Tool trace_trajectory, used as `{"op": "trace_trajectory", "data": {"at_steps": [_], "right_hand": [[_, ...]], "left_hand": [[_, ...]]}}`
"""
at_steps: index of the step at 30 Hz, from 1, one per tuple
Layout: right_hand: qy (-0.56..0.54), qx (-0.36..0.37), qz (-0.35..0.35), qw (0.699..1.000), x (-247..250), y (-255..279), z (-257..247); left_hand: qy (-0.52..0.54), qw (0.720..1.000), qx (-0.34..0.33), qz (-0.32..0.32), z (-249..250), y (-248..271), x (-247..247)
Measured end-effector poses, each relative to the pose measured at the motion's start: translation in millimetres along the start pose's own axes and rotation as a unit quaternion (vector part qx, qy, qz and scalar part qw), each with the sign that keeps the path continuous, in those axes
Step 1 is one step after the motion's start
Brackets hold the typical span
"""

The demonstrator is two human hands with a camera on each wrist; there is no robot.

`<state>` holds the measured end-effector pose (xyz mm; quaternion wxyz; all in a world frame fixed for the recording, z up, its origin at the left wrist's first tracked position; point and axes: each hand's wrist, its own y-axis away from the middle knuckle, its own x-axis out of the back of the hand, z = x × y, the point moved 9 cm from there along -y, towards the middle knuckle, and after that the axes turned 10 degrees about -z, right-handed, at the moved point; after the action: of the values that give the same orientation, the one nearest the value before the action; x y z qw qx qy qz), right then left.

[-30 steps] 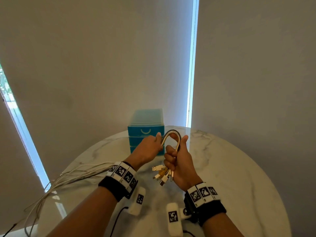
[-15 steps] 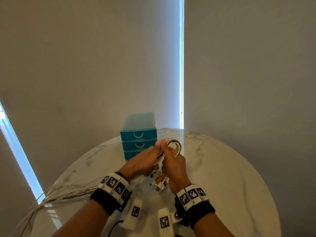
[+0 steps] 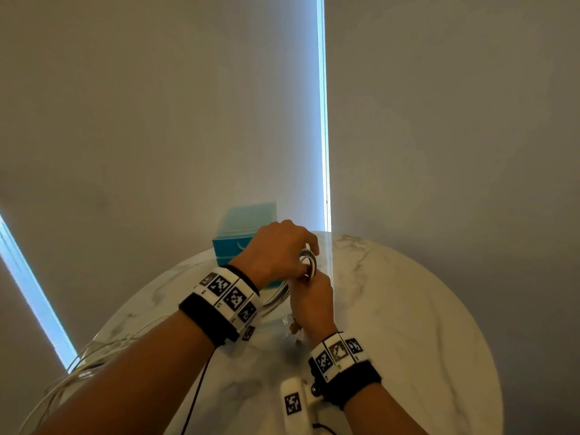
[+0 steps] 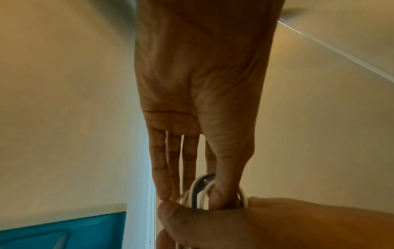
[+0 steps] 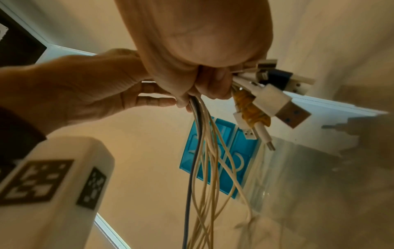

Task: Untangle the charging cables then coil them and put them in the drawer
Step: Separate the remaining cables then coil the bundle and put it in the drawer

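Observation:
A bundle of white charging cables with one dark one (image 5: 200, 151) is gripped in my right hand (image 3: 314, 298), held as a fist just above the table. Their USB plugs (image 5: 275, 102) stick out below the fist, one wrapped in yellow tape. My left hand (image 3: 279, 252) reaches over the top and pinches a small cable loop (image 3: 309, 262) against its thumb (image 4: 226, 185). The loose lengths trail off the table's left edge (image 3: 78, 365). The blue drawer unit (image 3: 243, 229) stands behind the hands, and its drawers look closed in the right wrist view.
The round white marble table (image 3: 408, 309) carries only the drawer unit and cables. Grey blinds hang close behind it, with a bright gap (image 3: 323, 120) between them. A black wire (image 3: 194, 400) hangs from my left wrist band.
My left hand has swung from the left side of the loop up and over it, carrying cable round. The tall loop has become a smaller, tighter coil. The right hand keeps its grip.

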<state>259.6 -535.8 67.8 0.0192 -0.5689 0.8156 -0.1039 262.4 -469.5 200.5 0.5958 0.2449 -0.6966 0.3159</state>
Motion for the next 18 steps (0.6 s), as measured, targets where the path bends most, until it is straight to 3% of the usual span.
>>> {"op": "trace_trajectory", "data": {"at_steps": [5, 10, 14, 18], "right_hand": [[0.018, 0.003, 0.009, 1.000, 3, 0, -6], [0.034, 0.042, -0.010, 0.998, 2, 3, -21], [-0.055, -0.070, -0.079, 0.993, -4, 2, -6], [-0.179, -0.174, -0.165, 0.954, -19, 15, 14]], "left_hand": [[0.009, 0.999, 0.039, 0.028, 4, -7, 3], [0.103, 0.992, 0.059, 0.032, -12, -3, 19], [0.094, 0.993, 0.030, 0.064, -2, 3, 23], [0.025, 0.999, -0.022, 0.041, 18, 1, 22]]}}
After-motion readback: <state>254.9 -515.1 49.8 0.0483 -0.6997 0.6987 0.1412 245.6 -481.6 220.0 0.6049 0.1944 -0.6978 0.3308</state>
